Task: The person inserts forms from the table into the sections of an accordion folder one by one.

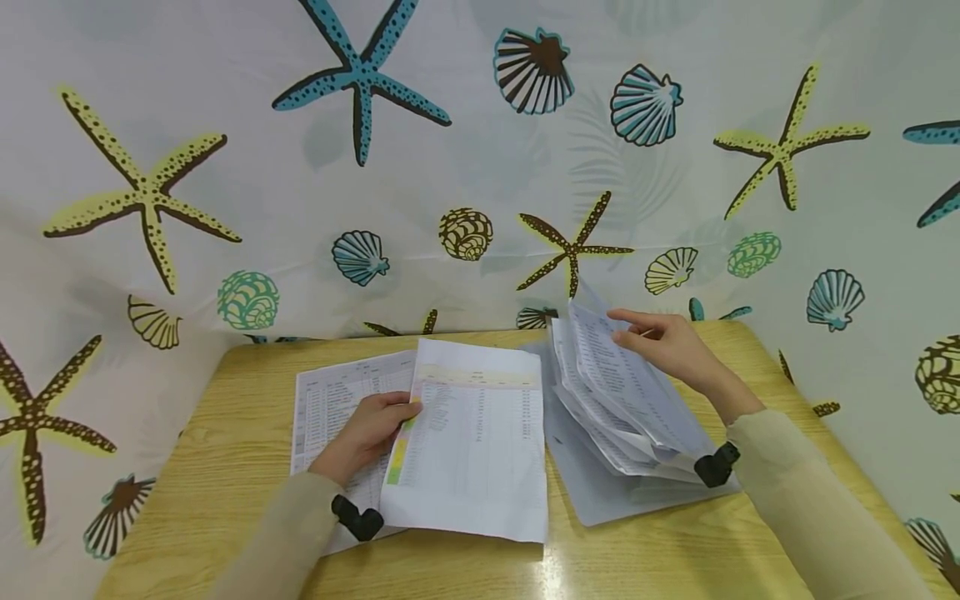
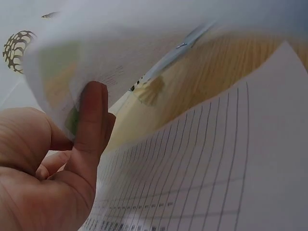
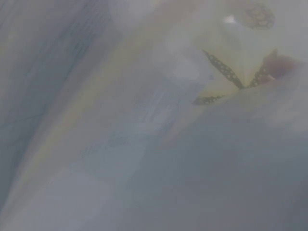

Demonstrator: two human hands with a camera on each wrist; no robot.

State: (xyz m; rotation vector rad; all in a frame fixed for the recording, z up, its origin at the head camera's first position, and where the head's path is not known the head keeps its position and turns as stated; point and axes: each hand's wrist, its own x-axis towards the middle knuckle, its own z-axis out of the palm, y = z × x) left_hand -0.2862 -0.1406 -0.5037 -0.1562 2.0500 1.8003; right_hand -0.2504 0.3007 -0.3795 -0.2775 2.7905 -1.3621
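My left hand (image 1: 372, 435) pinches the left edge of a printed sheet (image 1: 472, 458) with a coloured strip down its side. In the left wrist view, the thumb and fingers of that hand (image 2: 72, 154) hold the paper's raised edge. Under it lies another printed table sheet (image 1: 341, 400). At the right, a grey translucent folder (image 1: 581, 492) lies spread with a thick bundle of sheets (image 1: 611, 367) raised in it. My right hand (image 1: 667, 346) grips the bundle's upper right edge between thumb and index finger. Hazy translucent plastic covers most of the right wrist view, with a fingertip (image 3: 279, 65) at its right.
Everything lies on a wooden table (image 1: 225, 433). Behind and beside it hangs a white cloth (image 1: 420, 183) printed with starfish and shells. A small black camera is strapped on each wrist over a light sleeve (image 1: 802, 475).
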